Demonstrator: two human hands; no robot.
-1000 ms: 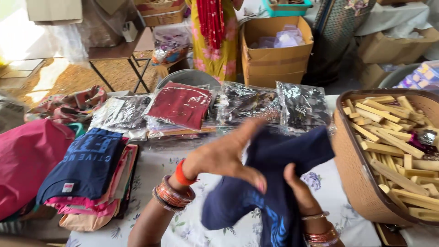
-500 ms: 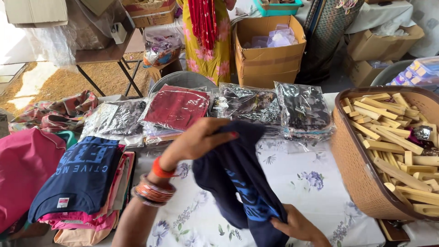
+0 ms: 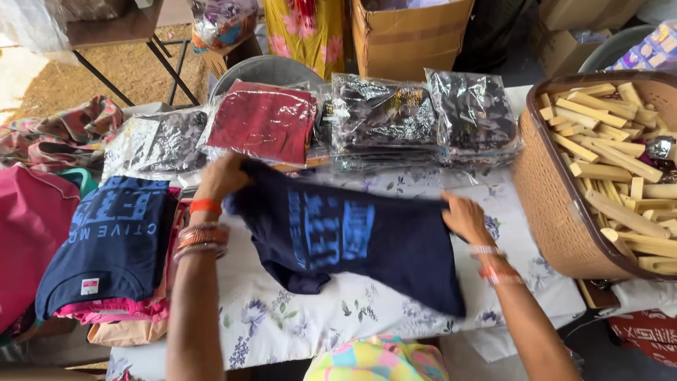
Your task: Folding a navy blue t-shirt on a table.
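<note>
1. Left hand [image 3: 224, 176]: closed on the upper left edge of the navy T-shirt [image 3: 352, 240], fingers pinching the cloth; orange and metallic bangles at the wrist.
2. Right hand [image 3: 464, 217]: closed on the right edge of the same garment, holding it stretched; bangles at the wrist.
3. Navy T-shirt: spread between both hands over the middle of the tabletop [image 3: 310, 317], blue block print facing up, lower part resting on the floral cloth cover.
4. Pink garment [image 3: 28, 240]: far left, lying flat at the edge of view.
5. Folded navy shirt [image 3: 106, 247]: left of the left forearm, top of a stack, pink cloth showing beneath it.
6. Clear bag with grey contents [image 3: 155, 144]: back left, lying flat.
7. Clear bag with dark red garment [image 3: 264, 123]: behind the left hand, just beside it.
8. Two clear bags with dark garments [image 3: 423, 116]: back centre, side by side, overlapping.
9. Brown woven basket [image 3: 550, 197]: right of the right hand, near it, filled with pale wooden sticks [image 3: 613, 169].
10. Cardboard box [image 3: 409, 35]: on the floor beyond the tabletop, open.
</note>
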